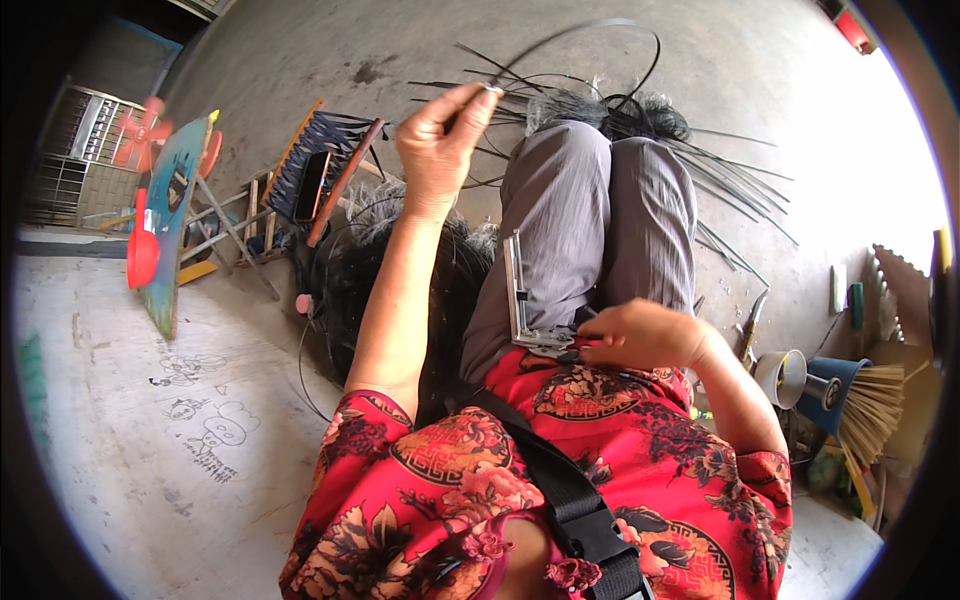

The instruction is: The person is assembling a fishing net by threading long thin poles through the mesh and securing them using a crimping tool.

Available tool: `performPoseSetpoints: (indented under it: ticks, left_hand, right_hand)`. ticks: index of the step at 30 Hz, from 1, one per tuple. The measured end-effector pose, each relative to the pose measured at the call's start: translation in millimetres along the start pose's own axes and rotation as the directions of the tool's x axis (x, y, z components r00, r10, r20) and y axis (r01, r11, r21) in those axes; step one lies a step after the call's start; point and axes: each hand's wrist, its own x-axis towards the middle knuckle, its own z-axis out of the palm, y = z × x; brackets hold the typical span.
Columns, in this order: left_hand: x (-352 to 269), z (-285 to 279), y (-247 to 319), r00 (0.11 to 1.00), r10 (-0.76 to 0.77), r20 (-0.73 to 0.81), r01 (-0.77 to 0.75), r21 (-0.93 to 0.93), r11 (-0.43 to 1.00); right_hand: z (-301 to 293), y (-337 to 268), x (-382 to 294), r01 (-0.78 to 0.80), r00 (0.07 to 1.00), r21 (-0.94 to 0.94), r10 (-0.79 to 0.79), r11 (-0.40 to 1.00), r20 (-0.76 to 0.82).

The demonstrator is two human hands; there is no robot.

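Note:
My left hand [448,139] is raised at the upper middle, its thumb and forefinger pinching the end of a dark flexible strip [600,25] that arcs right and down beyond my knees. My right hand [637,334] is low at my lap, blurred, beside a metal L-shaped device [516,289] that rests on my thigh; its fingers partly cover dark parts at the device's end, and whether they grip them cannot be told. Many thin dark strips [731,176] fan out on the floor past my knees, near tangled translucent fibre [566,109].
A phone [312,186] lies on a folding stool with dark webbing [289,165] at the left. Dark bundled material [382,300] is beside my left leg. A painted board [169,232] stands farther left. At right are a blue container [823,386] and a bundle of thin sticks [874,409].

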Motion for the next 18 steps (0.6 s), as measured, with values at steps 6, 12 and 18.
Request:
performPoseSetpoints:
  ticks: [6, 12, 18]
  left_hand:
    - [48.2, -17.4, 66.5, 0.967, 0.148, -0.209, -0.182, -0.151, 0.972]
    - [94.6, -25.4, 125.4, 0.966, 0.171, -0.194, -0.245, -0.476, 0.845]
    - [118.8, -59.5, 163.8, 0.987, 0.154, -0.035, -0.139, -0.665, 0.734]
  right_hand:
    - [-140.3, 136.5, 12.7, 0.105, 0.384, 0.157, 0.106, 0.982, -0.917]
    - [-219.2, 264.9, 77.2, -0.615, 0.417, -0.281, 0.002, 0.737, -0.909]
    - [-254.0, 285.8, 155.7, -0.413, 0.468, -0.289, -0.071, 0.864, -0.881]
